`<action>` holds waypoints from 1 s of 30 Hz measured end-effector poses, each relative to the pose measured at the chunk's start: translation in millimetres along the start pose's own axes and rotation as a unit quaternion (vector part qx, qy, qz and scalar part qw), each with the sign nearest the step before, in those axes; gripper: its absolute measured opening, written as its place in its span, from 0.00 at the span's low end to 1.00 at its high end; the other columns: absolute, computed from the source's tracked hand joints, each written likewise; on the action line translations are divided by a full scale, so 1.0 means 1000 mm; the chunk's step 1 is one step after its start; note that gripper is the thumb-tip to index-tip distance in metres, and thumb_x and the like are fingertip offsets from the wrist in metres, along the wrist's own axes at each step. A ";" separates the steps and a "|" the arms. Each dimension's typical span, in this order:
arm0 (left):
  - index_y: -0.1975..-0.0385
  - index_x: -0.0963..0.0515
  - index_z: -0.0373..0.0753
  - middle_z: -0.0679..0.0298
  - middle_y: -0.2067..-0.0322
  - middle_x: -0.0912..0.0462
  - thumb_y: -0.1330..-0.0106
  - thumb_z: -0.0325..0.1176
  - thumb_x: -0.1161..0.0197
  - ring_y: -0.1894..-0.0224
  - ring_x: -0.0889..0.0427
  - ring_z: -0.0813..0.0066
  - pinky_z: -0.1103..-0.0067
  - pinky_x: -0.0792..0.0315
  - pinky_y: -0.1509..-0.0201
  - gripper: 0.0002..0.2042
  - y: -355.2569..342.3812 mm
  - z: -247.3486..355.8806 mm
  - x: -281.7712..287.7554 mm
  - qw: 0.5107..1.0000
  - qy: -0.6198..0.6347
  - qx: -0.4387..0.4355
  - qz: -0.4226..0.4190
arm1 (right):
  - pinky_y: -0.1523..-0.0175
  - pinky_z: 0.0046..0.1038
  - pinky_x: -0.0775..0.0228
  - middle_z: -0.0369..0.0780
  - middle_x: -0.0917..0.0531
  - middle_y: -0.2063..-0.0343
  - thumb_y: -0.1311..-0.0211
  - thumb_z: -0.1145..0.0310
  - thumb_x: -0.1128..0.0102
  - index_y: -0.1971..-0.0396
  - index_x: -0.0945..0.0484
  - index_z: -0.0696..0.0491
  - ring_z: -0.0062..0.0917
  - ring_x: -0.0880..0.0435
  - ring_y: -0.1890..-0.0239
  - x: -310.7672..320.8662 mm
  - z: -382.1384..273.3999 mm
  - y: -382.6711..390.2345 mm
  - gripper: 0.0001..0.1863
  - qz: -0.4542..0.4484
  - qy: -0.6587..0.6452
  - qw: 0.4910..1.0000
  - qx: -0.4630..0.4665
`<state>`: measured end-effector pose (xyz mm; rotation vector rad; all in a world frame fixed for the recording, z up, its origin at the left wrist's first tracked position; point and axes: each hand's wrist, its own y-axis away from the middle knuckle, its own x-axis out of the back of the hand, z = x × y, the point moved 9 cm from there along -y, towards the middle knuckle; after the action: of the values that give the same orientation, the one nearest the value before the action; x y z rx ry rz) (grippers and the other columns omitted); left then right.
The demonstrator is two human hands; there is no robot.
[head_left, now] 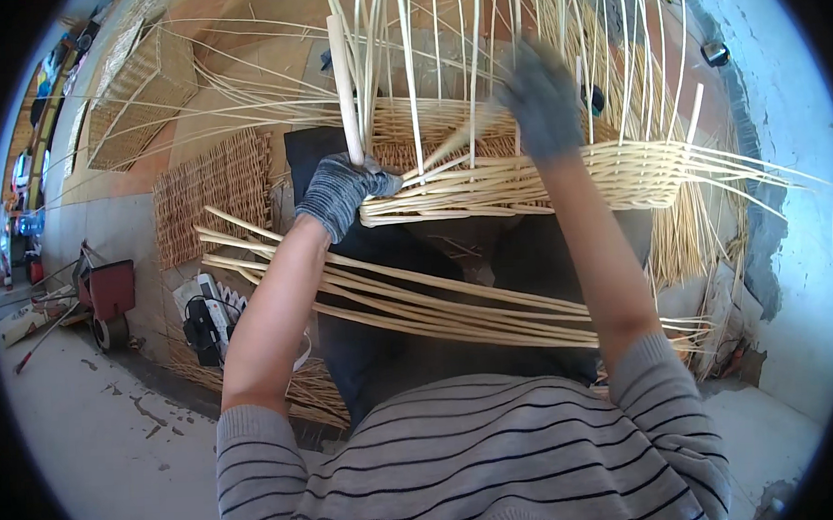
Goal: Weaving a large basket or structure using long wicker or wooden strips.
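A half-woven wicker basket [617,172] of pale willow rods lies across my lap, its upright stakes rising from the woven sides. My left hand [339,194], in a grey knitted glove, is closed on the basket's near left corner, beside a thick wooden corner post [344,87]. Above the basket's near side, my gloved right hand [542,101] is smeared by motion, so its fingers cannot be made out. A blurred pale strand [453,145] slants from near my left hand toward the right one. Several loose willow rods [456,314] lie over my legs.
A flat woven panel [211,195] and a finished-looking woven basket [144,95] stand at the left. More loose willow [680,234] is piled at the right near the wall. A power strip [212,311] lies left of my legs, and a dark red wheeled thing [109,287] stands farther left.
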<state>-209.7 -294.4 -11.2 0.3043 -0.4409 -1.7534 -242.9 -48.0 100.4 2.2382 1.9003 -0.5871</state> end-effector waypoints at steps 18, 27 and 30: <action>0.52 0.38 0.28 0.52 0.67 0.24 0.68 0.45 0.22 0.65 0.22 0.67 0.77 0.27 0.59 0.44 -0.008 0.123 -0.001 0.922 -0.253 -0.133 0.262 | 0.64 0.36 0.26 0.35 0.33 0.81 0.39 0.74 0.51 0.72 0.33 0.54 0.23 0.34 0.80 0.067 0.019 0.069 0.03 0.147 -0.187 0.967 -0.092; 0.38 0.50 0.44 0.55 0.49 0.38 0.50 0.52 0.44 0.49 0.35 0.54 0.52 0.43 0.50 0.39 0.037 0.049 -0.147 0.598 -0.704 -0.362 0.128 | 0.72 0.36 0.22 0.34 0.34 0.87 0.41 0.71 0.47 0.72 0.35 0.53 0.20 0.33 0.86 0.088 0.062 0.049 0.06 0.213 -0.219 0.935 -0.178; 0.42 0.40 0.48 0.62 0.63 0.32 0.46 0.37 0.48 0.63 0.32 0.64 0.63 0.39 0.62 0.27 0.026 0.024 -0.136 0.601 -0.661 -0.423 0.149 | 0.74 0.31 0.24 0.34 0.33 0.86 0.39 0.67 0.50 0.76 0.35 0.53 0.20 0.31 0.86 0.082 0.065 0.047 0.09 0.166 -0.217 0.951 -0.143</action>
<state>-166.6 -163.4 17.5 -1.7858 -0.5426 -1.3435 -200.0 -5.1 3.0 1.9749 1.2731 -0.6358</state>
